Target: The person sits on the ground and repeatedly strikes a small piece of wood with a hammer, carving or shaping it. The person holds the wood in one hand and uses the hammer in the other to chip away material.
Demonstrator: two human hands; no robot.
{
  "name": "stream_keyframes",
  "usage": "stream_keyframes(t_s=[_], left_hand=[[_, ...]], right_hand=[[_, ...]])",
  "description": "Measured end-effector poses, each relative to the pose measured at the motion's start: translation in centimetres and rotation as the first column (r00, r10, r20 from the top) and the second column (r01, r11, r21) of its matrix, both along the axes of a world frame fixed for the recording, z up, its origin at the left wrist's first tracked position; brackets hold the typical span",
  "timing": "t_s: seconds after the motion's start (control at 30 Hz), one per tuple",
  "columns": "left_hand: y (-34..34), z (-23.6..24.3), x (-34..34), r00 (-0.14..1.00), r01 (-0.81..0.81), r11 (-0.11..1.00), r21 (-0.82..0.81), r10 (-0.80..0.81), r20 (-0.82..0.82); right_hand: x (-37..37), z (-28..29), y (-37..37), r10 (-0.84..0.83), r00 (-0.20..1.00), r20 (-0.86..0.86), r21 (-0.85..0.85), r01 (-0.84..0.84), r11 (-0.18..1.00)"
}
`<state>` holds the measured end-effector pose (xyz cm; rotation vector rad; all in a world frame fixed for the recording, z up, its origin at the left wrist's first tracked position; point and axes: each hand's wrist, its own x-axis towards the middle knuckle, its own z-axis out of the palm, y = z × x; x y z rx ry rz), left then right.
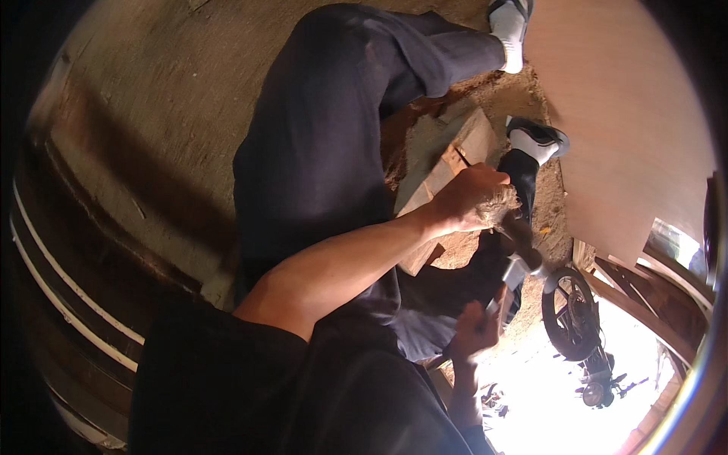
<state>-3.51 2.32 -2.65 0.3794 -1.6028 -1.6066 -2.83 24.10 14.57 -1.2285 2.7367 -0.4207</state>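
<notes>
My left hand is closed around what looks like a chisel, with a rough, frayed wooden butt showing past the fingers. A thin dark shaft reaches from that hand onto a pale squared timber, which lies slantwise between my legs. Lower in the picture my right hand grips a hammer by its handle. Its head is blurred and close to the frayed butt; I cannot tell whether they touch.
My legs in dark trousers frame the timber on bare brown ground. A large plywood sheet stands beyond my feet. At lower right are a motorcycle in bright light and some boards. Dark curved edges with pale strips lie at left.
</notes>
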Motion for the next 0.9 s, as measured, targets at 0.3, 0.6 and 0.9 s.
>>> stream_keyframes(t_s=[0.3,0.6,0.9], left_hand=[[-0.8,1.5,0.7,0.995,0.054,0.999,-0.009,-0.053,0.086],[-0.9,1.7,1.2,0.990,0.058,0.998,0.038,-0.063,0.128],[-0.2,-0.1,-0.9,0.996,0.023,1.000,0.012,-0.024,0.092]], right_hand=[[-0.7,0.7,0.5,0.208,0.968,-0.138,0.018,-0.207,0.978],[-0.6,0.0,2.8,0.160,0.983,-0.085,0.057,-0.156,0.986],[-1.2,0.5,1.2,0.199,0.976,-0.086,-0.051,-0.203,0.978]])
